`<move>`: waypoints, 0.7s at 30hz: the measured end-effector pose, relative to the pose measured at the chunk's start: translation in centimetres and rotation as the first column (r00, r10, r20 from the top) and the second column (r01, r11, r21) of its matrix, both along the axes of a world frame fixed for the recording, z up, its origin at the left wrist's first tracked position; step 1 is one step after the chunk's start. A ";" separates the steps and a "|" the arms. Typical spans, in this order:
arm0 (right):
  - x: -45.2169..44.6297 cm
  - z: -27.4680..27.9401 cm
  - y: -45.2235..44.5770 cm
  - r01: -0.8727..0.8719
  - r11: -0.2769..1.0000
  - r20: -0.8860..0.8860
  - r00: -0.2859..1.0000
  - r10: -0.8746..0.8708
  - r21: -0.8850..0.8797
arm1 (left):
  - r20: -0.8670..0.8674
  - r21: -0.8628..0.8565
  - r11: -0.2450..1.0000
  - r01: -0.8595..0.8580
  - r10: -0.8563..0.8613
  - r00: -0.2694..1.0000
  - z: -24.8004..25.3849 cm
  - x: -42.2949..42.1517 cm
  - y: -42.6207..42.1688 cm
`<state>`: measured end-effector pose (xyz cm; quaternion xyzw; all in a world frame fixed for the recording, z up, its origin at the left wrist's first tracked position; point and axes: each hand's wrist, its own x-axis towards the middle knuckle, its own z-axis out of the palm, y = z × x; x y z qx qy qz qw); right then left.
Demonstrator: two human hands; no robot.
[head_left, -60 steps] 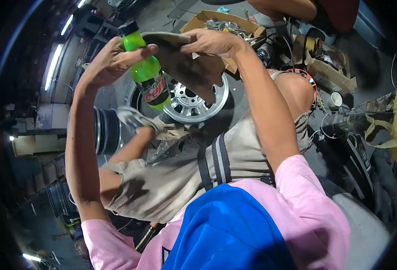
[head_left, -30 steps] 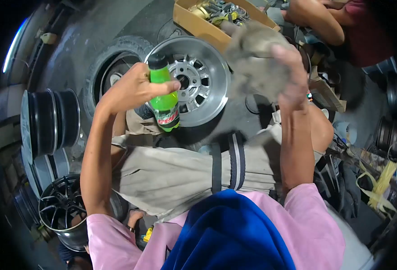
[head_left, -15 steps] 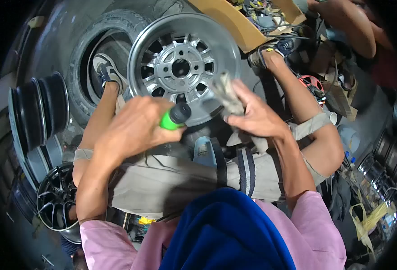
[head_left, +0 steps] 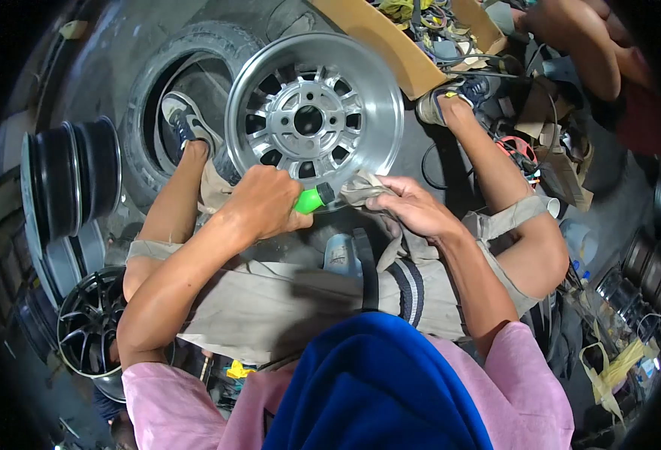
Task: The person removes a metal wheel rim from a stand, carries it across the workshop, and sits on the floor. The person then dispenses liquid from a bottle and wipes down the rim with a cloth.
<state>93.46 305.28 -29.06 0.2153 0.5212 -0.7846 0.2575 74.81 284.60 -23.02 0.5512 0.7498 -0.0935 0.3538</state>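
Note:
My left hand is closed around a bright green bottle with a black cap. The bottle lies tilted, cap toward the right, and most of its body is hidden in the fist. A crumpled grey-beige rag is pinched in my right hand, with its loose end hanging toward my lap. The cap and the rag are close together; I cannot tell whether they touch. Just beyond both hands lies a silver alloy wheel rim, its open barrel facing up.
A tyre lies left of the rim, around my shoe. Black rims stand at the left, above a spoked wheel. A cardboard box of scraps sits at the top. Another person's arm shows at upper right.
My left hand has swung the bottle from pointing toward the camera to pointing right. My right hand has bunched the rag and brought it lower, near the cap. The view has shifted slightly.

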 end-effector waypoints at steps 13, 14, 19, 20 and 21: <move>1.9 -2.5 0.6 0.033 0.998 0.060 0.998 -0.029 -0.056 | -0.086 -0.040 0.978 0.203 -0.205 0.975 -1.9 2.9 2.8; 1.7 -2.5 0.7 0.025 0.997 0.059 0.998 -0.020 -0.075 | -0.082 -0.030 0.979 0.200 -0.202 0.976 -1.9 2.8 2.8; 1.7 -2.8 0.9 0.000 0.996 0.054 0.999 0.004 -0.085 | -0.058 -0.025 0.981 0.193 -0.194 0.979 -2.7 2.5 2.6; 1.8 -2.7 0.9 -0.013 0.995 0.053 0.998 0.019 -0.097 | -0.047 -0.024 0.982 0.185 -0.186 0.981 -2.8 2.6 2.6; 1.9 -2.8 0.8 -0.014 0.995 0.053 0.998 0.019 -0.096 | -0.036 -0.023 0.984 0.177 -0.178 0.983 -2.9 2.6 2.5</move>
